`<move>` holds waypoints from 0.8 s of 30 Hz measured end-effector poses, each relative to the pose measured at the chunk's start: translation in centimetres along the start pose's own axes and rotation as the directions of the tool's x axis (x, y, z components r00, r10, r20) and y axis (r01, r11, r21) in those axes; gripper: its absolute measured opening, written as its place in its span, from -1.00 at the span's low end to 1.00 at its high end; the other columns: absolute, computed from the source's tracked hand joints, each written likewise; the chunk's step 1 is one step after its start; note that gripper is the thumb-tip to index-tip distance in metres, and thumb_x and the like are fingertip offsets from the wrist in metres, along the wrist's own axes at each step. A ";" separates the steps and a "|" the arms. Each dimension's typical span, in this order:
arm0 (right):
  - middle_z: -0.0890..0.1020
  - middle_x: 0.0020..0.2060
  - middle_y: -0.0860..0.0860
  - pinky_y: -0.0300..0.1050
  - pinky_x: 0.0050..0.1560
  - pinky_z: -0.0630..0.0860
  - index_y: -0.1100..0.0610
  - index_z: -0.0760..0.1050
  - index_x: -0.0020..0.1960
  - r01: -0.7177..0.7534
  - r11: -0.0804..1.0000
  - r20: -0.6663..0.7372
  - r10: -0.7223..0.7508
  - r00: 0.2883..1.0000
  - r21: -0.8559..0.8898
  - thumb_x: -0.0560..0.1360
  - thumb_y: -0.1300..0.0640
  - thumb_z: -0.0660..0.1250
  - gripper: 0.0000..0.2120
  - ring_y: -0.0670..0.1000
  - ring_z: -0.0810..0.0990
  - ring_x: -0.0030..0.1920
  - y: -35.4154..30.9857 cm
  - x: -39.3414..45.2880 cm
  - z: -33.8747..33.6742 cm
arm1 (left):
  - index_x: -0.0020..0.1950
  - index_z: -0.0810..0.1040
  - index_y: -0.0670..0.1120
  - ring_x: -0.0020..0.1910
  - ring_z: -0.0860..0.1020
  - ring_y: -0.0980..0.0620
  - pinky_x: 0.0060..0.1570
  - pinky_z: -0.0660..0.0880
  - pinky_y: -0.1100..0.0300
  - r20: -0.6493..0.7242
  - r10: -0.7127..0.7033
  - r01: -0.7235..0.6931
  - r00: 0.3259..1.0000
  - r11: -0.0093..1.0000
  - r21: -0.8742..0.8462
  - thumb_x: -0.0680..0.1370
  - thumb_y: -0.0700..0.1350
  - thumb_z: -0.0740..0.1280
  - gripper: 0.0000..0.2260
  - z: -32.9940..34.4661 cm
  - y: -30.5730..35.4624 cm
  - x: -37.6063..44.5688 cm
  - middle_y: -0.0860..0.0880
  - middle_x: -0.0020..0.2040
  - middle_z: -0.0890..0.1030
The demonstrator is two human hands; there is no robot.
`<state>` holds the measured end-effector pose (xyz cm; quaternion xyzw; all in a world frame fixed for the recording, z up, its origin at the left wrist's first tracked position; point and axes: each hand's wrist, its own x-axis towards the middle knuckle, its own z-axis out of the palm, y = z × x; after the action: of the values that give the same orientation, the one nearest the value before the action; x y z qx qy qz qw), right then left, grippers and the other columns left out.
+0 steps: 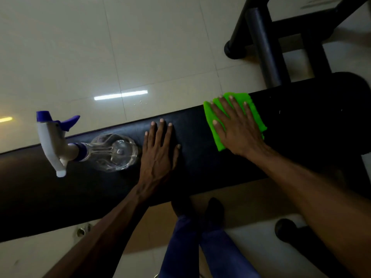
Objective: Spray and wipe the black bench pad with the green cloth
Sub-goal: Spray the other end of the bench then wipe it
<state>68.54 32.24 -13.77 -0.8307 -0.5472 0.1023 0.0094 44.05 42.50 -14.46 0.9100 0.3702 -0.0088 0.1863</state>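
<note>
The black bench pad runs across the view from lower left to upper right. My right hand presses flat on the folded green cloth, fingers straight and spread, near the pad's far edge. My left hand lies flat on the bare pad in the middle, fingers straight. A clear spray bottle with a white and blue trigger head stands on the pad just left of my left hand, not touched.
Pale glossy floor tiles lie beyond the pad. Black metal frame tubes of the bench stand at the upper right. My legs in blue trousers and dark shoes are below the pad, with a black frame foot at lower right.
</note>
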 end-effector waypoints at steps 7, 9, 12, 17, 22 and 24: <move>0.24 0.67 0.09 0.36 0.63 0.05 -0.03 0.22 0.67 0.063 0.996 -0.152 -0.052 0.987 0.063 0.73 -0.04 0.03 -0.49 0.20 0.14 0.68 -8.4 -0.3 2.9 | 0.59 0.23 -0.17 0.61 0.10 -0.24 0.55 0.13 -0.21 -0.019 -0.010 0.010 1.000 1.000 0.000 0.66 0.06 0.17 -0.44 0.0 -0.2 -0.3 -0.21 0.62 0.19; 0.12 0.70 0.08 0.34 0.65 0.02 -0.02 0.11 0.70 0.169 0.985 -0.137 -0.162 0.977 0.044 0.75 -0.04 0.03 -0.47 0.18 0.04 0.71 -7.8 -3.8 3.2 | 0.58 0.26 -0.19 0.60 0.14 -0.27 0.52 0.18 -0.23 -0.025 -0.010 0.010 1.000 1.000 0.016 0.65 0.05 0.17 -0.45 0.1 -0.2 -0.7 -0.23 0.60 0.22; 0.04 0.72 0.03 0.32 0.66 0.00 -0.06 0.04 0.71 0.237 0.972 -0.056 -0.236 0.970 0.006 0.76 -0.07 0.01 -0.46 0.14 -0.04 0.72 -5.0 -9.3 3.5 | 0.58 0.26 -0.21 0.59 0.15 -0.28 0.51 0.20 -0.25 -0.020 -0.033 0.033 0.999 0.999 0.023 0.65 0.07 0.13 -0.44 0.0 0.5 -1.5 -0.25 0.60 0.23; 0.07 0.71 0.00 0.28 0.67 0.01 -0.10 0.08 0.70 0.213 0.977 -0.050 -0.213 0.976 -0.012 0.73 -0.08 0.08 -0.44 0.11 0.00 0.71 0.4 -11.6 3.1 | 0.60 0.22 -0.19 0.62 0.08 -0.25 0.55 0.12 -0.21 -0.029 -0.076 0.076 0.997 0.997 -0.003 0.65 0.10 0.06 -0.42 0.6 1.5 -2.5 -0.22 0.62 0.17; 0.08 0.71 0.08 0.34 0.66 -0.04 0.00 0.09 0.71 -0.276 0.947 -0.198 0.306 0.931 0.167 0.73 -0.07 0.01 -0.44 0.17 0.00 0.71 -8.7 -9.7 4.1 | 0.58 0.28 -0.19 0.60 0.16 -0.25 0.53 0.17 -0.21 -0.105 -0.051 0.055 0.993 0.998 0.035 0.65 0.06 0.11 -0.45 1.4 1.2 -2.5 -0.24 0.60 0.23; 0.09 0.70 0.10 0.36 0.65 -0.03 0.02 0.08 0.71 -0.296 0.930 -0.214 0.341 0.915 0.216 0.74 -0.06 0.01 -0.45 0.19 0.01 0.71 -12.6 -10.2 5.3 | 0.57 0.28 -0.20 0.59 0.17 -0.26 0.52 0.18 -0.22 -0.118 -0.027 0.035 0.993 0.998 0.059 0.65 0.06 0.11 -0.45 1.8 0.9 -2.4 -0.24 0.59 0.24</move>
<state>52.28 27.50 -15.73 -0.9109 -0.3869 0.0465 0.1354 43.16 39.64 -15.50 0.9083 0.3942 0.0306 0.1364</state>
